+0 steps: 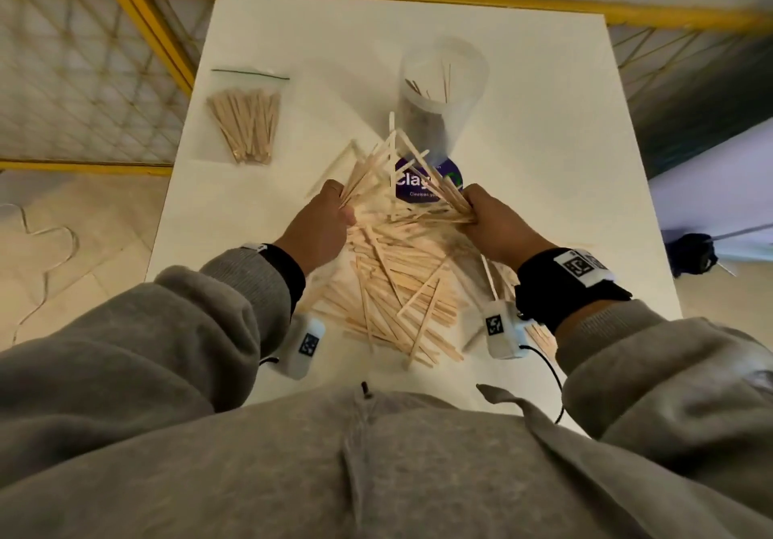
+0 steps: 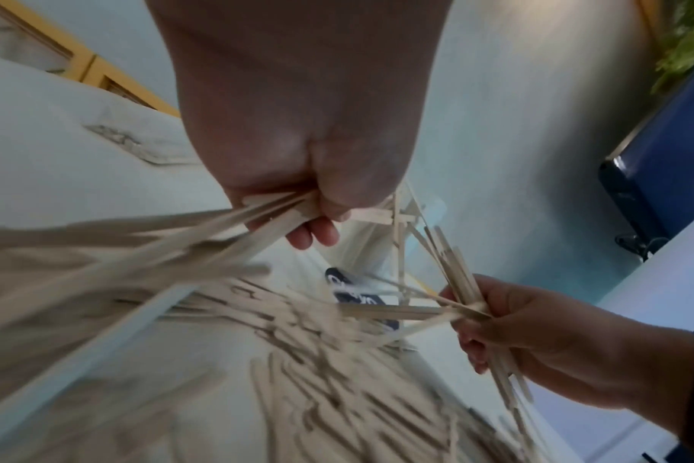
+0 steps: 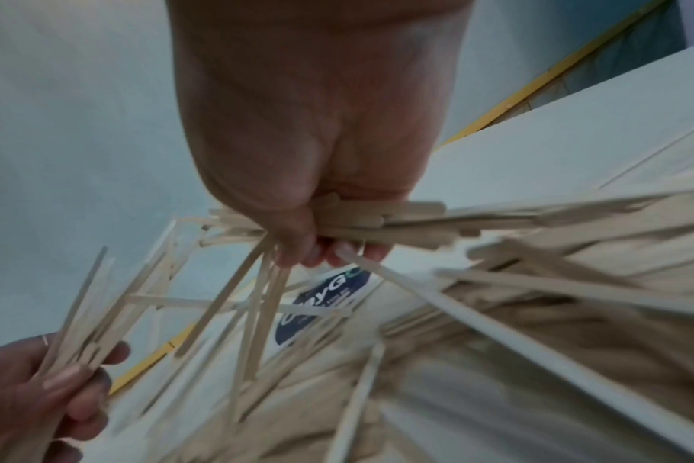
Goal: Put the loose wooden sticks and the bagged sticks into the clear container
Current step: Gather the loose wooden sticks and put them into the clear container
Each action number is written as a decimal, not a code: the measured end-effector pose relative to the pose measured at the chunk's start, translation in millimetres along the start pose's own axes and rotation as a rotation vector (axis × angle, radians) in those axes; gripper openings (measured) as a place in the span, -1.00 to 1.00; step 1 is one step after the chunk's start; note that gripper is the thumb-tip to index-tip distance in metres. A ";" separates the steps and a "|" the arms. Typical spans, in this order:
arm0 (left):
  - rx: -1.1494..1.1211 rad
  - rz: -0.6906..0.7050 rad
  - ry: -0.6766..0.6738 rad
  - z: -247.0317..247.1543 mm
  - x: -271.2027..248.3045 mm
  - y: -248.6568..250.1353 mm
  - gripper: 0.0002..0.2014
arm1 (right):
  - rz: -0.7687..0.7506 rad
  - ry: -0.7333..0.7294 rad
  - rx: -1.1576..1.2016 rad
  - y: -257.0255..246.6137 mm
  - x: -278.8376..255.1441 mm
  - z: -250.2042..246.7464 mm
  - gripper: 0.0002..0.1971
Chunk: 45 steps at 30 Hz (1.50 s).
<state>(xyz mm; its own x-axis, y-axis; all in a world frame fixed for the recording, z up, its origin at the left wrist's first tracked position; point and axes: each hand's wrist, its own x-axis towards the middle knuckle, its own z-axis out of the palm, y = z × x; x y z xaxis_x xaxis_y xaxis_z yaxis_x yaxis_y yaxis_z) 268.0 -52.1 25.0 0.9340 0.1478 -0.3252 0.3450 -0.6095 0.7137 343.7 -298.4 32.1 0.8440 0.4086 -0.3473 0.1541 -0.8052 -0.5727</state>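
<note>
Head view, loose sticks: a pile of loose wooden sticks lies on the white surface at the 6 o'clock side, between the two wrists, with strays near the front edge.
Left hand: the left hand sits at 9 o'clock of the pile's far end; its fingers are curled round a bunch of sticks that fans toward 12 o'clock.
Right hand: the right hand sits at 3 o'clock of the pile's far end, fingers clamped on another bunch that leans toward 11 o'clock.
Meeting point: the tips of the two bunches cross above the surface, just on the 6 o'clock side of the container.
Container: the clear container stands upright at 12 o'clock of the pile, open at the top, with a few sticks leaning inside.
Bagged sticks: a clear zip bag of sticks lies flat at 10 o'clock, well apart from both hands and from the container.
Label: a dark blue round sticker with white lettering lies on the surface at the container's base, partly covered by the raised sticks.
Wrist views: blurred; each shows its own fist round sticks and the other hand gripping its bunch.
Surroundings: grey sleeves, black wrist straps with marker tags, a yellow-framed mesh fence beyond the surface.
</note>
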 end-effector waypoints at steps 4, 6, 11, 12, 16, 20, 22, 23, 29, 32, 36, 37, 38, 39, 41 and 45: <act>-0.070 0.116 0.116 4.5 -1.9 19.1 -0.87 | -0.026 0.128 0.199 -23.4 6.0 -7.9 -0.80; -0.130 0.134 0.134 9.2 0.8 30.7 -0.83 | -0.035 0.177 0.345 -35.6 9.3 -11.8 -0.82; -0.262 0.148 0.142 24.3 7.4 58.1 -0.78 | -0.033 0.262 0.628 -72.1 14.4 -19.1 -0.80; -0.278 0.177 0.136 28.1 8.7 64.4 -0.76 | -0.035 0.268 0.683 -77.4 16.1 -17.8 -0.79; -0.493 0.359 0.079 35.0 3.9 89.5 -0.67 | -0.069 0.311 0.746 -92.9 19.2 -6.8 -0.72; -0.319 0.446 0.140 35.2 7.4 83.8 -0.70 | -0.043 0.411 0.660 -96.9 23.1 -0.5 -0.77; -0.346 0.356 0.096 35.0 7.9 77.7 -0.83 | -0.024 0.439 0.647 -97.1 25.4 -2.4 -0.77; -0.406 0.295 0.016 34.1 6.7 76.0 -0.81 | -0.019 0.452 0.665 -98.1 26.0 -4.7 -0.76; -0.361 0.198 -0.215 30.6 1.1 79.0 -0.35 | -0.027 0.473 0.731 -107.1 25.6 -15.7 -0.68; -0.406 0.175 -0.175 29.1 10.6 82.0 -0.59 | -0.011 0.466 0.767 -109.1 25.0 -14.4 -0.74; -0.243 0.243 -0.120 26.0 18.9 82.0 -0.94 | -0.006 0.372 0.964 -111.6 24.3 -11.8 -0.82; -0.232 0.246 -0.108 24.0 18.9 83.0 -0.93 | -0.037 0.319 1.014 -111.1 24.2 -10.9 -0.86; -0.233 0.234 -0.106 21.9 19.0 83.4 -0.91 | -0.072 0.278 1.060 -110.6 24.2 -10.7 -0.90; -0.264 0.216 -0.128 20.2 18.9 83.1 -0.93 | -0.097 0.248 1.102 -109.4 24.4 -11.6 -0.93; -0.409 0.157 -0.195 15.2 20.1 78.5 -0.80 | -0.131 0.227 1.192 -109.4 26.4 -19.2 -0.92; -0.858 -0.066 -0.201 3.4 18.1 62.1 -0.57 | -0.258 0.339 1.242 -118.0 31.3 -52.6 -0.96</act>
<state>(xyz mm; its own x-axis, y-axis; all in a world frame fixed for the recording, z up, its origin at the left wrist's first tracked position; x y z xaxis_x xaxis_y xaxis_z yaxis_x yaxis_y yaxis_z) 306.0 -89.9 61.4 0.9035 -0.0266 -0.4278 0.4240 0.2017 0.8829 379.0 -213.2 127.9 0.9760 0.2161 -0.0272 -0.0895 0.2840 -0.9547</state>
